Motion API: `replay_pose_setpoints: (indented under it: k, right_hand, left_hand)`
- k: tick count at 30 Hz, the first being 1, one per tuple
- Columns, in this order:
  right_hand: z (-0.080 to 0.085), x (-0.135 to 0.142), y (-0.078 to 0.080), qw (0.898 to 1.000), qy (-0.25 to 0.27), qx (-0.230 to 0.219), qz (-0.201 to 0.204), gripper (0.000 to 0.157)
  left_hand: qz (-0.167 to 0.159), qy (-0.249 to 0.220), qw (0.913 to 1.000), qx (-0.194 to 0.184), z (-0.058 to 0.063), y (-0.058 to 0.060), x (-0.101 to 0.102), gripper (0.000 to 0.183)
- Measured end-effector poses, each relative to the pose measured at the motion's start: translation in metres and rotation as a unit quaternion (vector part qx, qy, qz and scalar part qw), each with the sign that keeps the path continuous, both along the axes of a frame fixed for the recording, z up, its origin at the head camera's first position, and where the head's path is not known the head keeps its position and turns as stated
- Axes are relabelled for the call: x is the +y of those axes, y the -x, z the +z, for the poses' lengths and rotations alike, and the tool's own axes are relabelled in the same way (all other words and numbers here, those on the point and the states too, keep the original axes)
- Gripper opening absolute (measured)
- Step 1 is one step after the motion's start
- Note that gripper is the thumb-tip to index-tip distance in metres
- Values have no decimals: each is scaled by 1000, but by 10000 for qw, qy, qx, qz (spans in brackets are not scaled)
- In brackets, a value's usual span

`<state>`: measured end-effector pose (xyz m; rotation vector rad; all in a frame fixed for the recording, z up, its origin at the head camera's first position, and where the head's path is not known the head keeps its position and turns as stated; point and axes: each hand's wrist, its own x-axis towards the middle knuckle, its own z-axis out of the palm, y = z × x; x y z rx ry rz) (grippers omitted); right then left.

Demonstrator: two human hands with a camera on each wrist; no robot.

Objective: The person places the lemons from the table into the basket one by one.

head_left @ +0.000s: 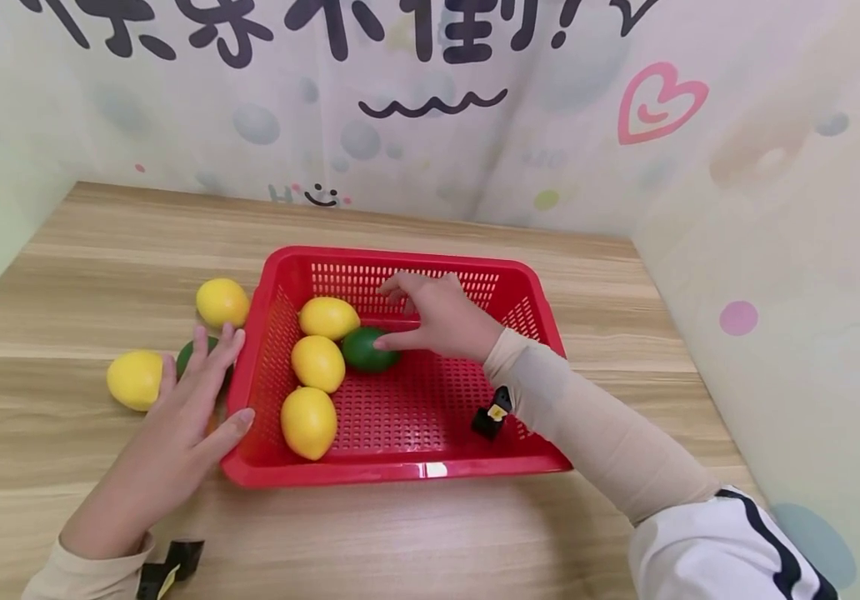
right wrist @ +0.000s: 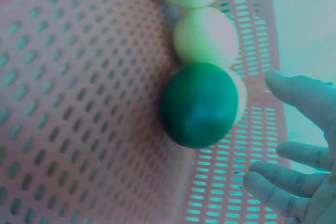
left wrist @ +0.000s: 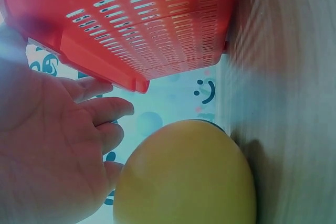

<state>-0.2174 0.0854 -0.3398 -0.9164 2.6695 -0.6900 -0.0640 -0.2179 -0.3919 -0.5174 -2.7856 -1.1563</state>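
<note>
Wood-grain table (head_left: 625, 300) bearing a red slotted basket (head_left: 355, 472). Right hand (head_left: 445, 317), loosely spread and empty, over its interior; left hand (head_left: 178, 442), extended and empty, beside it. Inside, three lemons (head_left: 318, 364) and a dark-green fruit (head_left: 364, 353), liable to roll if nudged off-centre.

Passable inside the red basket (head_left: 400, 417) at lower centre. Blocked centre-left by three lemons (head_left: 317, 364) and a green fruit (head_left: 362, 353).

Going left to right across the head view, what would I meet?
Lower yellow fruit outside the red basket, upper yellow fruit outside it, three yellow fruits inside, green fruit inside, right hand, white sleeve.
</note>
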Motion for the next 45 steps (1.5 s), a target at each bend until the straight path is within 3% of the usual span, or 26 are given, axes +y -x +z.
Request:
replay_pose_setpoints:
  k: [6,16,24,37,45]
  right_hand:
    - [13,11,1,9989,363,-20,-303,73]
    - [35,32,6,9932,973,322,-546,76]
    - [52,54,3,9908,936,733,-653,76]
    - [79,94,-9,9849,798,902,-1241,76]
    - [77,122,-21,9823,688,1226,-1235,72]
  left_hand:
    - [-16,-35,10000,25,0,0,0,84]
    - [-15,-116,9999,11,-1,0,0,85]
    - [22,-92,9999,-35,-2,-1,-1,87]
    - [-23,-80,9999,-72,1,1,0,85]
    - [-5,-69,10000,-66,0,0,-1,86]
